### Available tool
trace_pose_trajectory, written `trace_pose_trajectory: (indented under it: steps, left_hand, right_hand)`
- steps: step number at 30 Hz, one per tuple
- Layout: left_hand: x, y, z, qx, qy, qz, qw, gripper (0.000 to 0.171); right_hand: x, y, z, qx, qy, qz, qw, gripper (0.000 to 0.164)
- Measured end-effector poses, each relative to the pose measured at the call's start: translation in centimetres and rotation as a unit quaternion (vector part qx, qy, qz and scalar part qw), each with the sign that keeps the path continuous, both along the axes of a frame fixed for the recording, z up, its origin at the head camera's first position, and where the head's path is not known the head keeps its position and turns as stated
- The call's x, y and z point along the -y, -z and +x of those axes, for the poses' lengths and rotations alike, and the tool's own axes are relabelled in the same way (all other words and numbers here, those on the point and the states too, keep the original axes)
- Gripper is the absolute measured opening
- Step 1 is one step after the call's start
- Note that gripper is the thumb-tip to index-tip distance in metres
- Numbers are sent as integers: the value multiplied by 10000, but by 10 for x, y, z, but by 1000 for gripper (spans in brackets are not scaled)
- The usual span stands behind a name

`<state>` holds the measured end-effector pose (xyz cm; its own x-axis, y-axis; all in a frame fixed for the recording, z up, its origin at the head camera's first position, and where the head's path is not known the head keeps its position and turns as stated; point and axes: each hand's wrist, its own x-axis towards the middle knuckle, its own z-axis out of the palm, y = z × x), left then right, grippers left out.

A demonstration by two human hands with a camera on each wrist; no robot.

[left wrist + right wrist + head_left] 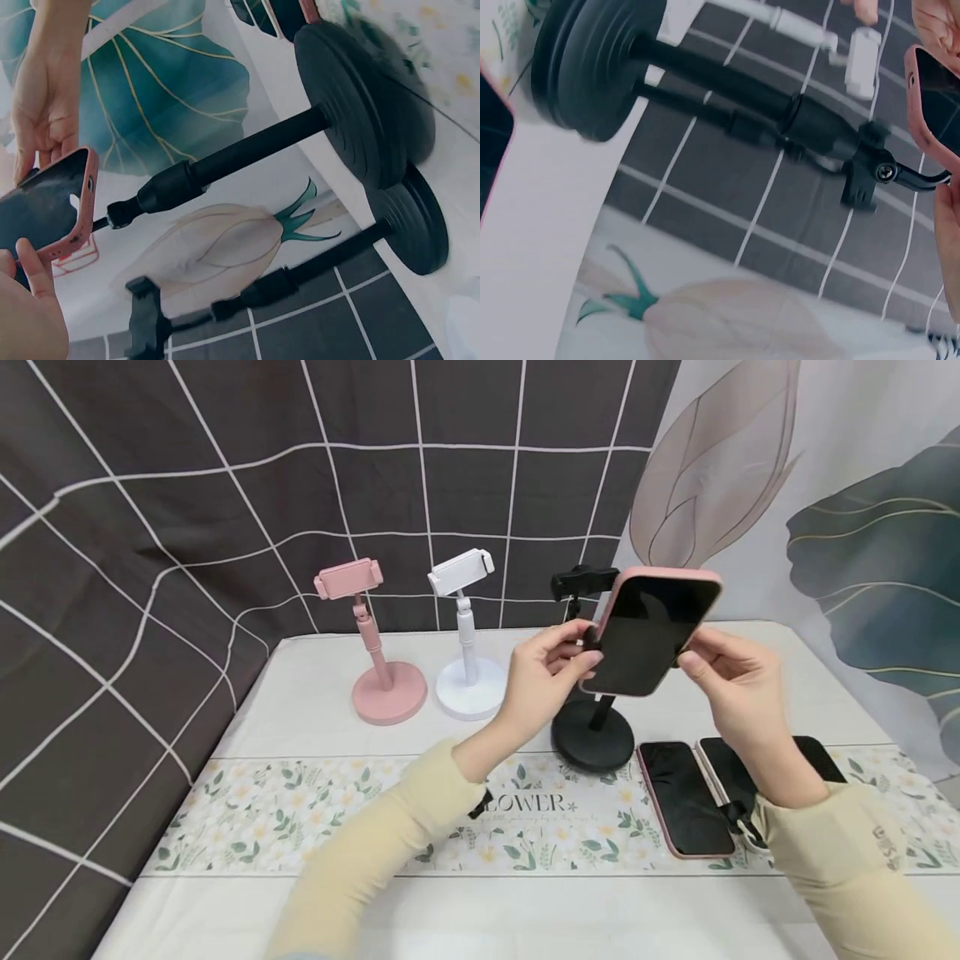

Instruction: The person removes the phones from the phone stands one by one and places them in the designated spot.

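A smartphone in a pink case sits raised and tilted at the top of a black phone stand. My left hand pinches the black clamp end of the phone holder at the phone's left edge, thumb in front. On the opposite edge, my right hand pinches the other clamp end, its thumb beside the screen. The phone covers most of the holder in the head view. From the right wrist, the stand's bent neck runs up behind the phone. A second black stand stands behind.
To the left are a pink phone stand and a white one. A pink-edged phone lies on the floral runner, with a white-edged phone beside it, partly under my right forearm. A dark grid curtain hangs behind.
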<state>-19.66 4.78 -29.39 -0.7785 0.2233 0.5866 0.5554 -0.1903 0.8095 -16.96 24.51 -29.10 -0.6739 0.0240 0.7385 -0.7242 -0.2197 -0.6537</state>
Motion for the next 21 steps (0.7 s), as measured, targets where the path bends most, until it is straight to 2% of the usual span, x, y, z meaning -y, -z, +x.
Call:
trace_pose_trajectory:
  steps: [6, 10, 15, 21]
  left_hand:
    - [37, 6, 17, 193, -155, -270, 9993, 32]
    - [55, 10, 27, 308, -316, -434, 9981, 33]
    - [70, 14, 38, 139, -495, -440, 9977, 33]
    - [80, 19, 49, -78, -638, -326, 9974, 32]
  right_hand:
    - [26, 8, 12, 30, 119, 392, 9992, 28]
    - [39, 11, 19, -49, 200, 811, 9965, 28]
    - [49, 11, 25, -80, 170, 1213, 9924, 29]
    - [57, 12, 25, -77, -109, 1356, 9907, 28]
